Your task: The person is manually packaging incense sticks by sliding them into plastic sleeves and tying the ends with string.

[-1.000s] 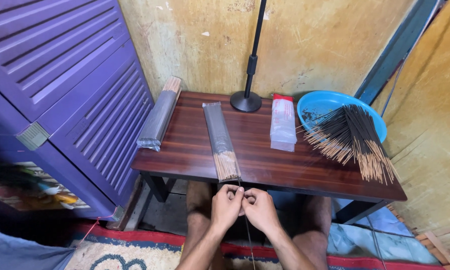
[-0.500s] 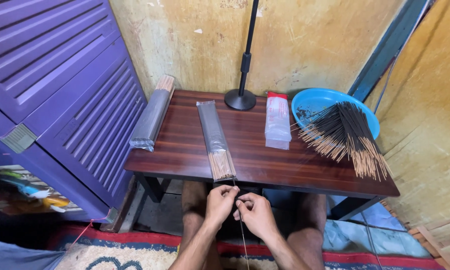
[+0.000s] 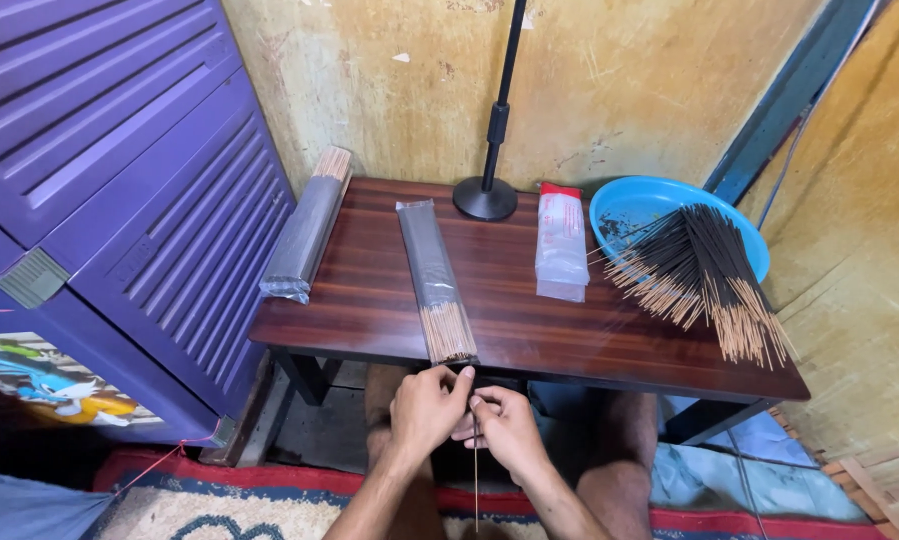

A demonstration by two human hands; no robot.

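Down low, both hands meeting just below the near edge of a dark wooden tabletop [image 3: 529, 320]: left hand [image 3: 424, 405] and right hand [image 3: 504, 425] touching, fingers pressed together and pinching a thin incense stick [image 3: 475, 470] hanging straight down between the knees. Right above, a clear packet of incense sticks [image 3: 434, 275] lying lengthwise, its bare stick ends jutting to the table edge beside the hands. At the left edge, a second, grey-wrapped packet [image 3: 304, 235]. Further back, a black round stand base [image 3: 485, 198] with its pole rising; beside it, a flat clear plastic bag [image 3: 561, 245] with a red top. Far right, a blue basin [image 3: 634, 205] with a loose heap of sticks [image 3: 704, 275] fanning out. Around: yellowed stained wall [image 3: 619, 90], purple louvred door [image 3: 119, 170] on the left, patterned rug [image 3: 219, 500] underfoot.
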